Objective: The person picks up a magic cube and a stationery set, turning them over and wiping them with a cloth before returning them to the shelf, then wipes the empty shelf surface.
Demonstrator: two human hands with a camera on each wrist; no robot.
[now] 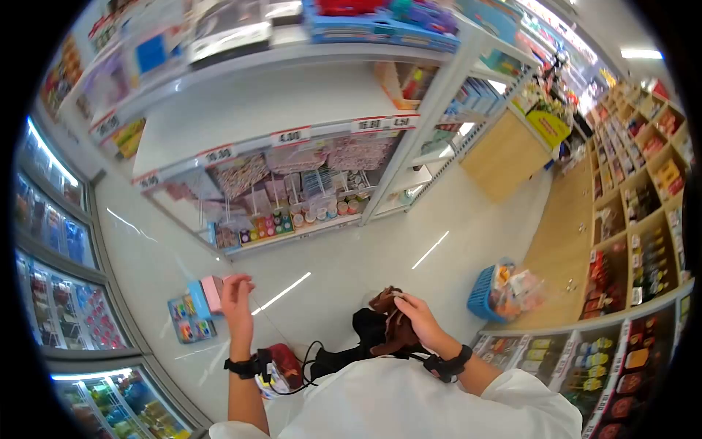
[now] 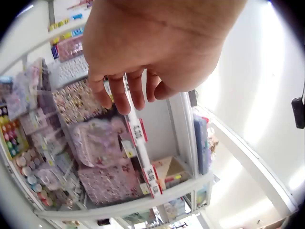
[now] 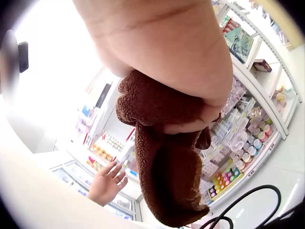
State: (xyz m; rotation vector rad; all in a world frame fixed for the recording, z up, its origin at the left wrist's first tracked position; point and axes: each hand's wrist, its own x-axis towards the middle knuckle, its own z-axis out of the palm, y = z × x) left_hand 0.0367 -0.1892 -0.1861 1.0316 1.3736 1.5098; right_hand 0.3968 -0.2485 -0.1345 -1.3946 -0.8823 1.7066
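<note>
A brown, towel-like cloth [image 1: 401, 331] hangs in folds from my right hand [image 1: 418, 316], in front of the white shirt. In the right wrist view, the fingers of that hand [image 3: 176, 52] curl round the upper part of the cloth [image 3: 169, 176], and its lower end droops free. Held out to the left is my left hand [image 1: 236, 298], with nothing in it. Its fingers hang loosely bent in the left wrist view, where the hand [image 2: 157, 47] overlaps the shelf goods behind. On the floor beyond it lie a pink box [image 1: 213, 294] and a blue box [image 1: 197, 298].
A white shelf unit [image 1: 256, 95] with price labels and packaged goods stands ahead. Lit glass-fronted cabinets [image 1: 66, 293] line the left. A blue basket [image 1: 480, 294] of packaged items sits on the floor at right, near wooden shelving [image 1: 559, 249]. A black cable [image 1: 311, 362] loops by the body.
</note>
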